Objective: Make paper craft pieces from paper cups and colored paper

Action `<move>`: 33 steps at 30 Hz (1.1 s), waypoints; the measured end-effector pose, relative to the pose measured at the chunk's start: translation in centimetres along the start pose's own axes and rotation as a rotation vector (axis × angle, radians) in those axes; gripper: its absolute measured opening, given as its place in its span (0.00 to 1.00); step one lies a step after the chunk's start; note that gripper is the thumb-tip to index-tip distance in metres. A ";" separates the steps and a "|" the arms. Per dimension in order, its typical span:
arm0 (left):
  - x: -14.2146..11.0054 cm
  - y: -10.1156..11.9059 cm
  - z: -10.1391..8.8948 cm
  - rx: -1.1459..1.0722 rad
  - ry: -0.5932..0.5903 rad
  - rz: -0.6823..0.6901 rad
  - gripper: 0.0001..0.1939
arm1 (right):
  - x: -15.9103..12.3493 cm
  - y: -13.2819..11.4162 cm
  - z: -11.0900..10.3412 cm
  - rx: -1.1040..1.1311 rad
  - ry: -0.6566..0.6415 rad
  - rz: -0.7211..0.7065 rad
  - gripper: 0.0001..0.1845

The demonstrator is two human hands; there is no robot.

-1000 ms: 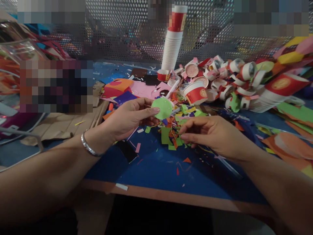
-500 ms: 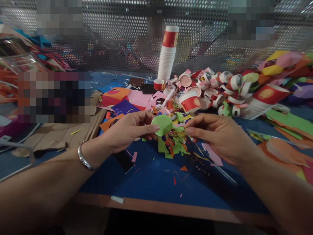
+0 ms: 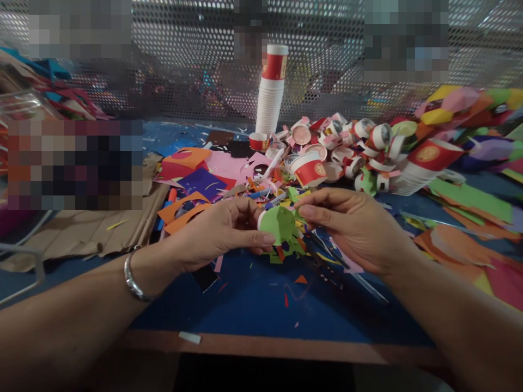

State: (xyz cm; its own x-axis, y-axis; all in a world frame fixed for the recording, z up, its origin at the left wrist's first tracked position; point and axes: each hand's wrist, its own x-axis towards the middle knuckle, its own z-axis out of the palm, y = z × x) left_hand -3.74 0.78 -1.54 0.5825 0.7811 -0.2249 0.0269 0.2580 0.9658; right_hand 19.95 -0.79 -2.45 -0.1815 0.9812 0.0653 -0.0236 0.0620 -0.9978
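My left hand (image 3: 229,231) is closed on a small round paper cup piece (image 3: 276,224), its face covered in light green paper and a white rim showing at its left edge. Thumb and fingers pinch it from the left side. At its right edge, my right hand (image 3: 353,226) pinches a small scrap of green paper (image 3: 299,214) between thumb and forefinger; whether the scrap is attached to the cup piece I cannot tell. Below and behind both hands lies a heap of green and orange paper snippets (image 3: 292,247) on the blue tabletop (image 3: 253,296).
A tall stack of paper cups (image 3: 269,106) stands at the back, beside a pile of cut cup rings (image 3: 345,141). More nested cups (image 3: 425,163) lean at right near coloured paper sheets (image 3: 469,198). Flattened cardboard (image 3: 93,220) lies left. A perforated metal screen (image 3: 183,81) rises behind.
The green-faced cup piece has turned and dropped slightly, and my right hand has come closer, bringing its green scrap against the right edge. The whole view has shifted a little.
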 end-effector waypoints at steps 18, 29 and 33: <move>0.1 -0.6 0.2 0.075 -0.144 -0.011 0.22 | -0.3 0.3 1.4 0.181 -0.074 0.076 0.03; 0.1 -0.8 0.2 0.157 -0.172 0.016 0.19 | -0.5 0.5 1.9 0.158 -0.054 0.092 0.04; 0.0 -0.8 0.4 0.178 -0.163 0.027 0.20 | -0.7 0.5 2.0 0.156 -0.056 0.082 0.04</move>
State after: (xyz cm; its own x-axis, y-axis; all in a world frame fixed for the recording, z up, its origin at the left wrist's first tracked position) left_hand -3.46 0.33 -2.24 0.7083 0.6802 -0.1888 0.1441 0.1226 0.9819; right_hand 18.07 -1.81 -3.01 -0.2435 0.9698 -0.0113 -0.1579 -0.0511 -0.9861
